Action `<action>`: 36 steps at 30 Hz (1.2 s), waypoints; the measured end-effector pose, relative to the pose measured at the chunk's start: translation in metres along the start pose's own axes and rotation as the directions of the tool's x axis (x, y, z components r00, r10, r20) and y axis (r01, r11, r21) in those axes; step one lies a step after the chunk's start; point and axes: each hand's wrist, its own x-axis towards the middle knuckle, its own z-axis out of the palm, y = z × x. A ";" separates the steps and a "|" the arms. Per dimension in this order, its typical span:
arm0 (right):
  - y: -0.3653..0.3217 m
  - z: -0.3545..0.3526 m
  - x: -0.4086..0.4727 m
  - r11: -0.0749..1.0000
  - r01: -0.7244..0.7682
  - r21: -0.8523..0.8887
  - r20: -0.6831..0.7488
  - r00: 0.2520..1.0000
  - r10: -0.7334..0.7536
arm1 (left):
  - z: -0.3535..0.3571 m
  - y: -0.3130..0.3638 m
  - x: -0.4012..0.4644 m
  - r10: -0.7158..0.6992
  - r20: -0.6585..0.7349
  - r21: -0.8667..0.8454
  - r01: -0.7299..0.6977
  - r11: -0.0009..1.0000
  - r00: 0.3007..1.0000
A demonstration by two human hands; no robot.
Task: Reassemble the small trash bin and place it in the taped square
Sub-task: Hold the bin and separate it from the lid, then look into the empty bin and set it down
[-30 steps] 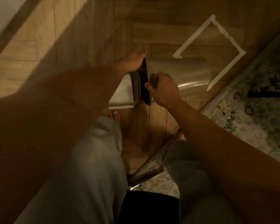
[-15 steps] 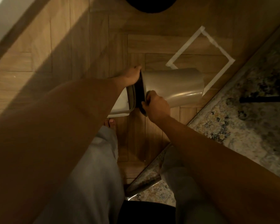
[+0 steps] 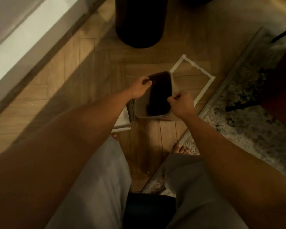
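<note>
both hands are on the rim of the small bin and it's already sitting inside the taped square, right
Not quite. In the head view both the left hand and right hand do grip the rim of the small bin, but it stands just outside the taped square, at its near-left edge, not inside it.

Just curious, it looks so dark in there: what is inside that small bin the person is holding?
The small bin stands upright, mouth up, held at the rim by the left hand and right hand. Inside shows only a dark lining or inner bucket; its bottom is lost in shadow.
</note>
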 end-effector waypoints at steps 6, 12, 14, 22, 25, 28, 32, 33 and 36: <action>0.007 -0.039 -0.016 0.972 -0.096 0.214 0.006 0.995 0.097 | -0.035 0.026 -0.044 0.011 -0.101 -0.008 -0.012 1.000 0.995; 0.005 -0.048 -0.025 0.933 -0.142 0.331 0.041 0.990 0.136 | -0.029 0.036 -0.082 0.037 -0.043 0.048 -0.035 0.998 0.998; 0.010 -0.053 -0.025 0.947 -0.114 0.300 0.035 0.994 0.108 | -0.026 0.039 -0.085 0.073 -0.051 0.042 -0.071 0.997 0.996; 0.036 -0.060 -0.035 0.999 0.034 -0.015 0.104 0.994 -0.032 | 0.007 0.046 -0.057 0.167 0.052 0.100 -0.171 0.980 0.985; 0.054 -0.064 -0.032 0.996 0.039 0.077 0.127 0.991 -0.049 | 0.023 0.047 -0.044 0.232 0.139 0.198 -0.257 0.946 0.963; 0.072 -0.064 -0.027 0.996 0.025 0.086 0.128 0.991 -0.036 | 0.038 0.047 -0.033 0.237 0.238 0.286 -0.301 0.910 0.942; 0.095 -0.065 -0.025 1.000 0.003 0.010 0.170 0.985 -0.005 | 0.057 0.049 -0.023 0.223 0.321 0.311 -0.325 0.893 0.920; 0.100 -0.064 -0.025 1.000 0.023 0.014 0.186 0.982 -0.025 | 0.060 0.049 -0.022 0.222 0.323 0.316 -0.326 0.891 0.920; 0.107 -0.062 -0.023 0.999 0.032 0.008 0.202 0.979 -0.033 | 0.066 0.050 -0.019 0.224 0.334 0.328 -0.336 0.883 0.915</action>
